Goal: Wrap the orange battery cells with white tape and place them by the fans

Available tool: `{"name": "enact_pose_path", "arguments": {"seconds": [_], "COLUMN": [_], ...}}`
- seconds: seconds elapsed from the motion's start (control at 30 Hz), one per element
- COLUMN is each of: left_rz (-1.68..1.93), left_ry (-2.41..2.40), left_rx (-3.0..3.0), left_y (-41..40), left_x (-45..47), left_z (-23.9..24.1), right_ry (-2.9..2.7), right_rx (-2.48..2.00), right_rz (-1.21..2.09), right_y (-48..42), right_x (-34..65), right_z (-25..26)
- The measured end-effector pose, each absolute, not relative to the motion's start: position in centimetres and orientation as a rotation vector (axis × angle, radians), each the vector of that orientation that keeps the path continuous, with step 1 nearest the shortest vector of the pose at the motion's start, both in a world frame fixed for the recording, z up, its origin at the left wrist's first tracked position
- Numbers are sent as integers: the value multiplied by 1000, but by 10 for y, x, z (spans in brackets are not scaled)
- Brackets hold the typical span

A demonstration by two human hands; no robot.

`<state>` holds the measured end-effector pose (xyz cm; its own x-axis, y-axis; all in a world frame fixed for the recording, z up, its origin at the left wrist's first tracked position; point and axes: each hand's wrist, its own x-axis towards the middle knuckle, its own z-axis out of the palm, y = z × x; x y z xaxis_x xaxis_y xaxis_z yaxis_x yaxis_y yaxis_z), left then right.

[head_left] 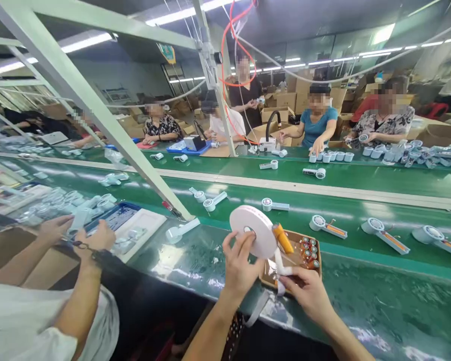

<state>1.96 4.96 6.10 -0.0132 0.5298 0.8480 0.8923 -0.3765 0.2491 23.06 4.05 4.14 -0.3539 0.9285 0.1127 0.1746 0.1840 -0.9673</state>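
Note:
My left hand [240,260] is closed on a large white roll of tape [253,223], with fingers in its centre hole. My right hand [310,291] pinches a white strip of tape [281,265] below the roll; the fingertips partly hide it. An orange cylindrical battery [283,238] stands tilted at the roll's right edge; whether it sticks to the tape I cannot tell. Behind my right hand, a shallow cardboard box [319,245] holds several orange batteries [308,250]. A loose pale strip [258,308] hangs over the table edge below my hands.
Several pale blue handheld fan bodies [274,204] lie along the green conveyor [248,193]. A slanted metal post [108,125] rises at left. Close on the left, a co-worker's hands [93,238] are over a white tray [145,228]. Other people sit across the line.

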Motion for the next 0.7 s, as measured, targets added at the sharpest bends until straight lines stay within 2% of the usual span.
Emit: {"name": "enact_pose_path", "arguments": {"seconds": [0.13, 0.3, 0.47, 0.6, 0.7], "left_rz": [-1303, -1211, -1117, -1101, -1140], "left_ry": [-1488, -1360, -1353, -1347, -1407], "left_rx": [-1928, -1989, -1978, -1884, -1842], "left_y": [50, 50, 48, 45, 46], "left_x": [9, 14, 24, 36, 52], "left_z": [60, 55, 51, 45, 36], "right_ry": [-2025, -1572, -1500, -1217, -881], "right_rx": [-1065, -906, -915, -881, -854], "right_rz": [1364, 1181, 1217, 1278, 1190], "right_y": [37, 59, 77, 81, 77], "right_x": [243, 264, 259, 243, 224], "right_z": [41, 68, 91, 76, 52]}}
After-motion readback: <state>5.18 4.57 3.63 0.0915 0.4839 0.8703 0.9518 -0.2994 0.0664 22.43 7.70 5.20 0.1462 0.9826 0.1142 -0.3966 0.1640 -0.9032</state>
